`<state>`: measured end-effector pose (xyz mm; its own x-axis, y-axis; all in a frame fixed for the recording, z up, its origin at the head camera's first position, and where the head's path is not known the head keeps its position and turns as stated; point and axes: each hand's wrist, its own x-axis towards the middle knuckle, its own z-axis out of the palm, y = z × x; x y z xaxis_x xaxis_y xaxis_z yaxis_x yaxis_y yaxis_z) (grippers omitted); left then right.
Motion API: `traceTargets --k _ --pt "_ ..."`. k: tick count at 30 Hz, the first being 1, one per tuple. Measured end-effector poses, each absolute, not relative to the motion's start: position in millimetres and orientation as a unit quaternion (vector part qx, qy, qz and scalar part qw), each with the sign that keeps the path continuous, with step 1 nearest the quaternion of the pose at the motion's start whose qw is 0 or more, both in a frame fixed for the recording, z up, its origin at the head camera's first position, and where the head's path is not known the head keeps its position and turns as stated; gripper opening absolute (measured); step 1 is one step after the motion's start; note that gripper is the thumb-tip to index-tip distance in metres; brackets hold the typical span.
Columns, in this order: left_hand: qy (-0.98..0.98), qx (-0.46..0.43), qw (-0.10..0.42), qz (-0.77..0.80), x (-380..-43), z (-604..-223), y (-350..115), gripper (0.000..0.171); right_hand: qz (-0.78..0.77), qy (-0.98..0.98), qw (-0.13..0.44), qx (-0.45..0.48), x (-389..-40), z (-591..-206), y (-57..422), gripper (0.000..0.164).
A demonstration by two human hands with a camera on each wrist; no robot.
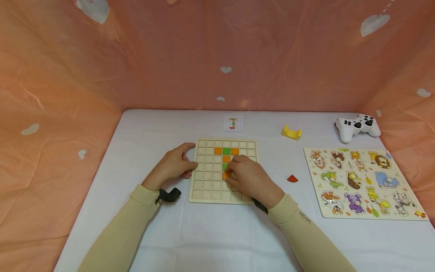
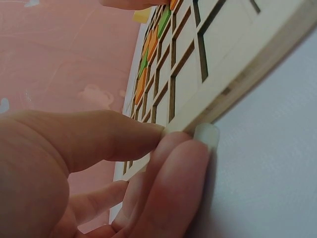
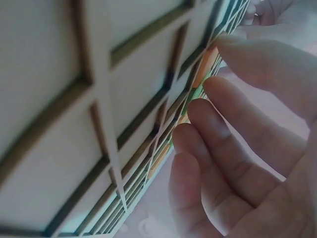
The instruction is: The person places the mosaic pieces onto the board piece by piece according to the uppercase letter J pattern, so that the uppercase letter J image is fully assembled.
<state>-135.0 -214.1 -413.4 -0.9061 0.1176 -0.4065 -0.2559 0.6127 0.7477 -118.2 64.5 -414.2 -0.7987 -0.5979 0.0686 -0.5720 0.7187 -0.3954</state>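
Note:
A wooden grid board (image 1: 207, 185) lies on the table. Orange and green square tiles, such as a green tile (image 1: 226, 151), fill several of its cells in a T-like pattern. At the board's left edge my left hand (image 1: 175, 164) holds it, thumb on the rim and a fingertip against the side, as the left wrist view shows. My right hand (image 1: 249, 175) is over the board, its thumb and index fingertips at the lowest orange tile (image 1: 225, 176). That tile (image 3: 204, 68) shows between those fingertips in the right wrist view. Part of the board is hidden under this hand.
Behind the board lies a small pattern card (image 1: 233, 123) with a coloured J shape. To the right are a red wedge-shaped piece (image 1: 292, 178), a yellow arch-shaped block (image 1: 291, 133), an animal puzzle board (image 1: 365, 183) and a white game controller (image 1: 358, 127).

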Motion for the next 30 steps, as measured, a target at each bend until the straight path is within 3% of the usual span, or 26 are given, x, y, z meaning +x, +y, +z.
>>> traceTargets --k 20,30 --pt "0.873 -0.044 0.217 0.434 -132 -414 -215 0.080 -0.227 0.930 0.037 -0.286 -124 -406 83 0.019" --pt "0.874 -0.036 0.212 0.436 -134 -414 -215 0.080 -0.241 0.941 0.013 -0.238 -126 -398 133 0.020"
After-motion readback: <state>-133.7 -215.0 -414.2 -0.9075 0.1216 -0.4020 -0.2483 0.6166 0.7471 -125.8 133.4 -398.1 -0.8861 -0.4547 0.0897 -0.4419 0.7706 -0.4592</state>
